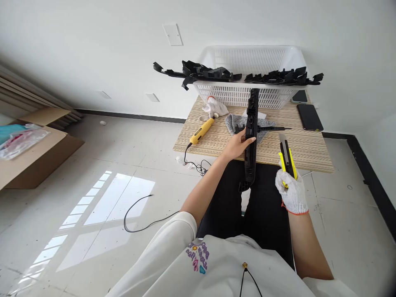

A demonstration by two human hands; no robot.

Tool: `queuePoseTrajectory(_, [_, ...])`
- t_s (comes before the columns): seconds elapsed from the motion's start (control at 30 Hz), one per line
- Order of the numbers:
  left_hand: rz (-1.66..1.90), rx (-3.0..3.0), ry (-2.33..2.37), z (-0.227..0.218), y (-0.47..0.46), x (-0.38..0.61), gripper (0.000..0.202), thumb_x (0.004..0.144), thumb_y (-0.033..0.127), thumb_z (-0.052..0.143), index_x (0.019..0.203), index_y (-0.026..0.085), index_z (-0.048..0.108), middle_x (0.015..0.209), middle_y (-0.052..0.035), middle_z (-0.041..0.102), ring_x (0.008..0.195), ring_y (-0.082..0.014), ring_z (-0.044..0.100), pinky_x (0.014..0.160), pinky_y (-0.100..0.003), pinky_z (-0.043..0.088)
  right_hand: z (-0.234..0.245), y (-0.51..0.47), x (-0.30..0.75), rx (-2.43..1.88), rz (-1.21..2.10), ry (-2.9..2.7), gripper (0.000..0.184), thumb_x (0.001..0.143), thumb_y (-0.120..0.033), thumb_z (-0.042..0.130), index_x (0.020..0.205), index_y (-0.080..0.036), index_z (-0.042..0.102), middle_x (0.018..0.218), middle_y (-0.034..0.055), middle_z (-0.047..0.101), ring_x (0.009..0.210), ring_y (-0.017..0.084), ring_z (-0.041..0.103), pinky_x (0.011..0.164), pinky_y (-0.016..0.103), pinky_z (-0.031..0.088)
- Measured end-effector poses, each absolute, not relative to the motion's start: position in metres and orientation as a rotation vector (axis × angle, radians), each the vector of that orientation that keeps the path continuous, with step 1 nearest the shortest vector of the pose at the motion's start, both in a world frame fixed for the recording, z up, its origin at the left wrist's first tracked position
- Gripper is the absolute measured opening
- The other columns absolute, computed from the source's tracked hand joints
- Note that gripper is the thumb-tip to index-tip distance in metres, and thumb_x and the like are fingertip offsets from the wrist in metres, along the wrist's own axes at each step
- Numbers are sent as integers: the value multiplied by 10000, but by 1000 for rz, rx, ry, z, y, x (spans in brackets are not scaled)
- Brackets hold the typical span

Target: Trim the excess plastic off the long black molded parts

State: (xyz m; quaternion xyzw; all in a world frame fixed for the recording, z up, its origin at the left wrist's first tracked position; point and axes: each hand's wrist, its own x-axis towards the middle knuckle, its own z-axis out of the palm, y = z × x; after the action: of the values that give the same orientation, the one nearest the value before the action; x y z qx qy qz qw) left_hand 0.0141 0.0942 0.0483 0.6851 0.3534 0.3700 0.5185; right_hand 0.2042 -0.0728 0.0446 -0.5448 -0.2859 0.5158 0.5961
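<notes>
My bare left hand (239,145) grips the middle of a long black plastic part (252,136) that reaches from my lap up over the small wooden table (303,150). To its right, my right hand (292,192), in a white knit glove, is closed round a yellow and black utility knife (286,156) whose blade points up and away. The knife is held clear of the black part.
A white plastic basket (247,94) at the table's back carries long black parts (216,73) across its rim. A yellow electric screwdriver (201,131), a white glove (214,107), a grey cloth (235,121) and two phones (309,116) lie on the table. An open cardboard box (34,148) stands left.
</notes>
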Motion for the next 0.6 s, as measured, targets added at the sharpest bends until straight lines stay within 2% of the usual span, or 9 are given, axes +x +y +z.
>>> queuePoseTrajectory(0.17, [899,1647,960,50,101,16,579,966,590,618,1402,208,618,809,-38,706,870,-276,709,743,-360,573,44,-73,204,-1288,1190,-671,263,785,-242,723,1025,-258,618,574,-93,384,457,77,315,395,213,228])
queuePoseTrajectory(0.37, [904,1661,957,50,100,17,671,940,671,605,1428,210,609,721,-15,646,715,-233,653,679,-339,543,48,-72,200,-1306,1200,-666,259,776,-218,704,1015,-259,614,573,-97,363,447,71,300,390,212,203])
queuePoseTrajectory(0.6, [882,1655,979,54,98,18,744,902,718,622,1435,199,608,660,-9,587,685,-246,631,692,-372,549,48,-72,200,-1312,1195,-655,263,770,-230,714,1009,-264,611,578,-95,358,451,71,302,385,206,210])
